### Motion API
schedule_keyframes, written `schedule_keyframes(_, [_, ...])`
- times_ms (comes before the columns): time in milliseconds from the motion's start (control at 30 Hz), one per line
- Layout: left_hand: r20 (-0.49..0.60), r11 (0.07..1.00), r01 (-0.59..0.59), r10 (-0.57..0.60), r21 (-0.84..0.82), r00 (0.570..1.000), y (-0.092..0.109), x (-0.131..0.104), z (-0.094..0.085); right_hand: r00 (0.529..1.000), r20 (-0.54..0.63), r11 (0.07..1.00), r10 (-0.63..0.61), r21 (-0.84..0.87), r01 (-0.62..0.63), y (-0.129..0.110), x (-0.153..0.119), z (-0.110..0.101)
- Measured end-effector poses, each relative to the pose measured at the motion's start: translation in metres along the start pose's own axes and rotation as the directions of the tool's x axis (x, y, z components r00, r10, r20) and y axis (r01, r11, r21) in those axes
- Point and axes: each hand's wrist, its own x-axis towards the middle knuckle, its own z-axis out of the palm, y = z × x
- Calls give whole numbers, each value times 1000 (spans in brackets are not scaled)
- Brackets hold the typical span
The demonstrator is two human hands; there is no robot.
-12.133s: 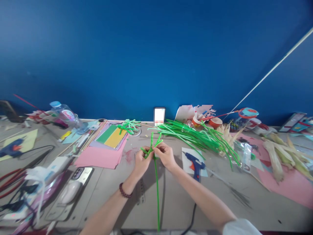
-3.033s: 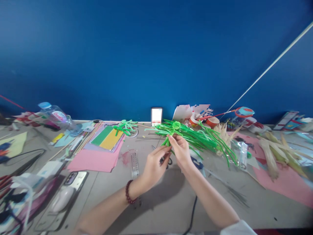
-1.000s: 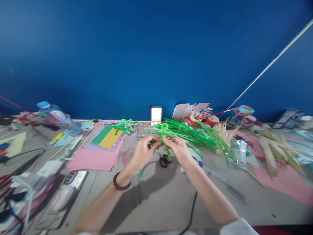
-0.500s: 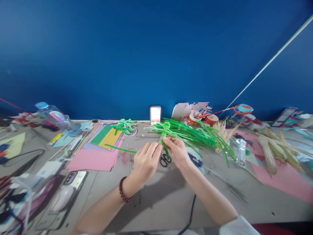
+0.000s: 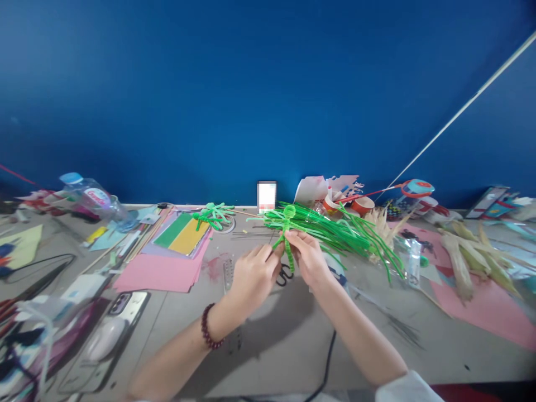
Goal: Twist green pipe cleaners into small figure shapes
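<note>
A green pipe-cleaner figure (image 5: 289, 212) with a rounded top and a coiled tail is held upright between my two hands. My left hand (image 5: 256, 274) is closed, its thumb and fingers pinching a green pipe cleaner at the figure's left side. Closed on the figure's middle from the other side is my right hand (image 5: 309, 254), with the coiled lower end hanging between the hands. Below, black-handled scissors (image 5: 285, 276) lie partly hidden on the table. Behind my hands spreads a bundle of green pipe cleaners (image 5: 339, 229).
Another green pipe-cleaner piece (image 5: 214, 215) lies back left, near pink paper (image 5: 161, 273) and coloured sheets. At left are a bottle (image 5: 98, 198), a phone and a mouse (image 5: 108, 338). Corn husks (image 5: 473, 257) lie at right. A blue wall (image 5: 251, 100) stands behind the table.
The figure and both hands have shifted slightly right. The long green pipe cleaner that stuck out left past my left hand no longer shows there.
</note>
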Motion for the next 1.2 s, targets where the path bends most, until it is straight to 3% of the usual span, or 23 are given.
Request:
schedule_keyframes(100, [-123, 988, 55, -73, -143, 990, -7, 3, 2, 999, 49, 1000, 18, 3, -19, -1, -2, 0])
schedule_keyframes(167, [-185, 940, 121, -187, -320, 965, -11, 5, 5, 996, 79, 999, 29, 24, -31, -1, -5, 1])
schedule_keyframes(233, [-142, 841, 206, -314, -501, 939, -13, 5, 9, 995, 95, 998, 36, 41, -40, -1, -8, 2])
schedule_keyframes(300, [-22, 746, 284, -371, -603, 928, -14, 4, 12, 994, 103, 998, 37, 37, -41, 0, -10, 3])
schedule_keyframes(367, [57, 750, 319, -353, -579, 934, -14, 3, 15, 994, 106, 1000, 23, 17, -25, 1, -11, 4])
schedule_keyframes(467, [45, 862, 289, -298, -417, 954, -14, 4, 15, 993, 118, 1000, -8, -19, 11, 0, -10, 3])
schedule_keyframes(533, [65, 870, 273, -271, -411, 960, -15, 6, 12, 991, 132, 998, -21, -54, 28, -2, -9, 1])
schedule_keyframes(600, [145, 789, 281, -241, -546, 960, -19, 10, 8, 988, 153, 993, -25, -106, 42, -5, -7, -2])
schedule_keyframes(700, [273, 543, 345, -212, -765, 938, -26, 15, 2, 982, 186, 981, -32, -184, 66, -9, -5, -6])
schedule_keyframes(767, [395, 370, 451, -219, -812, 892, -31, 16, 2, 981, 190, 970, -46, -227, 89, -10, -4, -7])
schedule_keyframes(867, [510, 214, 548, -208, -809, 835, -35, 17, 5, 981, 188, 949, -58, -294, 113, -11, -3, -7])
schedule_keyframes(1033, [544, 93, 570, -209, -816, 813, -35, 18, 11, 977, 213, 920, -15, -379, 96, -13, -1, -10])
schedule_keyframes(1200, [488, 133, 561, -358, -817, 796, -32, 18, 12, 970, 225, 849, -93, -490, 196, -8, 4, -16])
